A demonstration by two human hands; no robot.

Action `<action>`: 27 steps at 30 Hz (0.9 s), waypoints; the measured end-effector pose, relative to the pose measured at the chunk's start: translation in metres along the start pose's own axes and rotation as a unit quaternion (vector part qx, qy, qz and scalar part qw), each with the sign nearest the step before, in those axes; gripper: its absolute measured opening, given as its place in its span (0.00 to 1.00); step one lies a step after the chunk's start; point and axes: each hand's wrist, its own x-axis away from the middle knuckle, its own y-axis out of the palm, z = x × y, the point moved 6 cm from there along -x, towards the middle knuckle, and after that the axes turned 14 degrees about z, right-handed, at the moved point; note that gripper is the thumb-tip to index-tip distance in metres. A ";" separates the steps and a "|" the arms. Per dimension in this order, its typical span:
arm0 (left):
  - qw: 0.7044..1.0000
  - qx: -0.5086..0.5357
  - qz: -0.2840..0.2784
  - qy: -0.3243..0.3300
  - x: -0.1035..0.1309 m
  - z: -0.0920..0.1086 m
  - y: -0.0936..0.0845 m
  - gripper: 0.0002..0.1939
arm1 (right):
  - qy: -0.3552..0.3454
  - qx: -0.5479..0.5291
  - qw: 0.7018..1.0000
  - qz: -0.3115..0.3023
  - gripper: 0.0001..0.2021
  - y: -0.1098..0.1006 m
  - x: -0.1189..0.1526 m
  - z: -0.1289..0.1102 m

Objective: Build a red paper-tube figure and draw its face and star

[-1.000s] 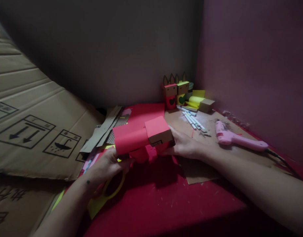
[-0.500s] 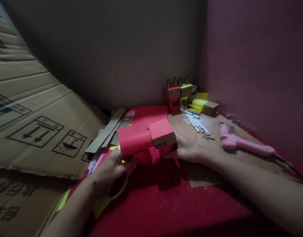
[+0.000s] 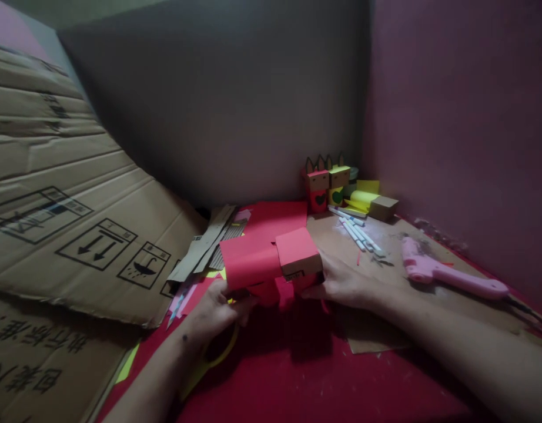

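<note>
Between my two hands is a red paper craft figure (image 3: 251,258), lying sideways above the red tabletop. Its right end is a small box-shaped head (image 3: 299,249) with a bare cardboard face and some printed marks. My left hand (image 3: 218,308) grips the left end of the red body, thumb underneath. At the box end, my right hand (image 3: 335,279) has its fingers closed around the side and lower edge. The underside of the figure is in shadow. Below my left hand lies a curved yellow strip (image 3: 227,349), partly hidden by the wrist.
A pink glue gun (image 3: 454,276) lies on a cardboard sheet (image 3: 377,332) at right. White markers (image 3: 359,235) lie behind. Finished red (image 3: 317,191) and yellow (image 3: 338,185) eared figures stand at the back beside a yellow tube piece (image 3: 363,200). Large cardboard (image 3: 77,194) leans at left.
The camera view has tilted, so the scene sits slightly lower and farther right. Both hands keep the same hold on the red paper figure.
</note>
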 end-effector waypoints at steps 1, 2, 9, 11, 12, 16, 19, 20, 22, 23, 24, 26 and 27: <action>1.000 0.009 0.001 -0.005 0.000 0.000 0.000 0.08 | 0.000 0.001 1.000 0.000 0.45 0.000 0.000 0.000; 1.000 0.016 0.004 -0.005 0.000 0.000 -0.001 0.07 | 0.002 0.003 1.000 -0.002 0.44 0.000 0.000 -0.001; 1.000 0.002 0.007 -0.004 -0.002 -0.007 -0.005 0.08 | 0.005 0.016 1.000 0.003 0.36 -0.002 0.002 0.002; 1.000 -0.001 0.006 -0.005 -0.002 -0.007 -0.004 0.07 | 0.002 0.020 1.000 -0.001 0.35 -0.002 0.003 0.003; 1.000 -0.002 0.004 -0.007 -0.002 -0.006 -0.003 0.07 | 0.001 0.024 1.000 -0.002 0.34 -0.002 0.003 0.003; 1.000 0.015 -0.004 -0.016 -0.002 -0.005 0.000 0.08 | -0.003 0.065 0.998 0.006 0.29 -0.003 0.003 0.004; 0.999 0.034 -0.004 -0.025 0.000 -0.005 0.000 0.10 | -0.006 0.087 0.996 0.010 0.27 -0.003 0.003 0.004; 0.999 0.040 -0.006 -0.027 0.000 -0.004 0.001 0.10 | -0.006 0.089 0.996 0.010 0.28 -0.003 0.003 0.004; 0.998 0.048 -0.015 -0.027 0.000 -0.004 0.003 0.09 | -0.001 0.087 0.996 0.012 0.28 -0.003 0.003 0.004; 0.998 0.051 -0.023 -0.026 0.000 -0.003 0.004 0.09 | 0.004 0.086 0.996 0.011 0.28 -0.003 0.003 0.004; 0.998 0.053 -0.031 -0.026 -0.001 -0.003 0.006 0.08 | 0.010 0.086 0.996 0.010 0.27 -0.002 0.003 0.005; 0.997 0.055 -0.049 -0.027 -0.002 -0.004 0.009 0.06 | 0.018 0.083 0.996 0.013 0.25 -0.003 0.004 0.007; 0.996 0.056 -0.056 -0.028 -0.003 -0.004 0.010 0.05 | 0.022 0.082 0.996 0.014 0.25 -0.003 0.004 0.007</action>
